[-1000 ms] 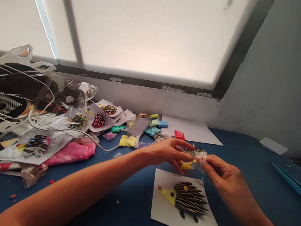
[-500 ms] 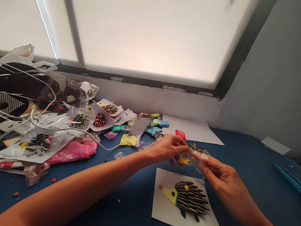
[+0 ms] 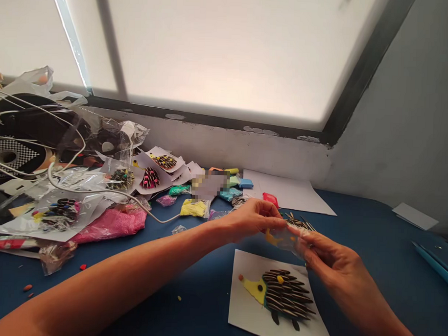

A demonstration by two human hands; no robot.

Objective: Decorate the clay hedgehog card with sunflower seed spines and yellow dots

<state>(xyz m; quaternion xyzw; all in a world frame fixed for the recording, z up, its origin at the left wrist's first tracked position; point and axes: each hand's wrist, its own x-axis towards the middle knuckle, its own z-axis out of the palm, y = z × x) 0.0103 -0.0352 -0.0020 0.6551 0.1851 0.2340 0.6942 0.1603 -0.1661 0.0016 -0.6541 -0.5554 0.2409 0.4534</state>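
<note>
right hand pinching clear bag, yellow material blurred, left hand at bag, its grip unclear

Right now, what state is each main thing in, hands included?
Left hand: curled at the clear bag, grip unclear
Right hand: pinching the clear bag
Clear bag: held up, crumpled
Hedgehog picture: lying face up, one yellow dot among its spines
Yellow packet: lying on the blue table
White sheet: flat, by the wall
</note>
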